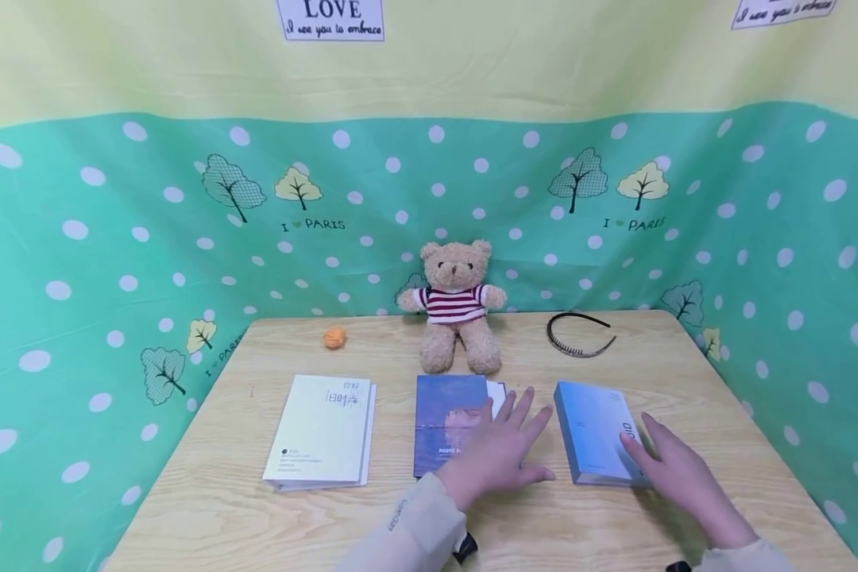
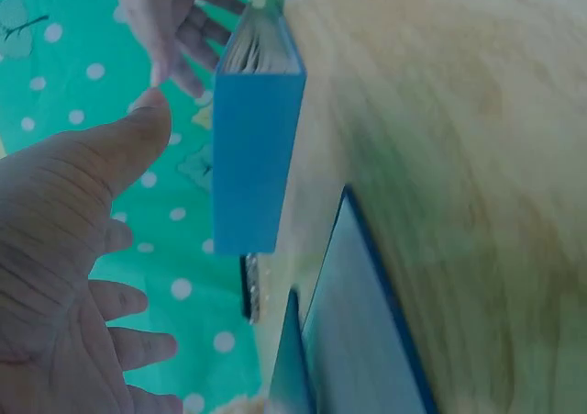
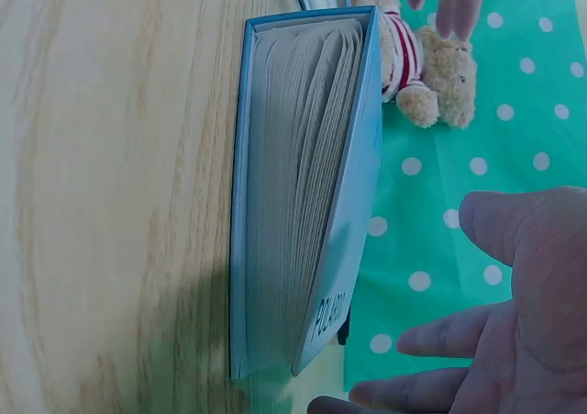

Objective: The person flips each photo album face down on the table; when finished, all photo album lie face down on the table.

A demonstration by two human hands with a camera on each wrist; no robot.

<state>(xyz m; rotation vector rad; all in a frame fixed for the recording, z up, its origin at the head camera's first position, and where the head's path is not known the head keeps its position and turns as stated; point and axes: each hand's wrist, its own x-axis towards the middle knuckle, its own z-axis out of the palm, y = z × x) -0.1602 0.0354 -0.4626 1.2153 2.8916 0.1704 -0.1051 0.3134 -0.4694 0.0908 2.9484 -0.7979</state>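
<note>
My left hand [image 1: 499, 446] is spread over the right side of a dark blue photo album [image 1: 432, 417] with a pinkish picture on its cover. My right hand [image 1: 679, 473], fingers extended, overlaps the right edge of a light blue album [image 1: 592, 429]. From the right wrist, the light blue album's page edges [image 3: 303, 175] show, with my palm and fingers beside and above its cover. The left wrist view shows its blue spine [image 2: 252, 157], apart from my left thumb. Neither hand grips anything.
A white album [image 1: 319, 433] lies at the left of the wooden table [image 1: 207, 516]. Behind the albums are an orange ball-like item [image 1: 334, 338], a teddy bear [image 1: 457, 306] in a striped shirt and a black toothed headband [image 1: 559, 343]. A green dotted curtain [image 1: 372, 183] borders the table.
</note>
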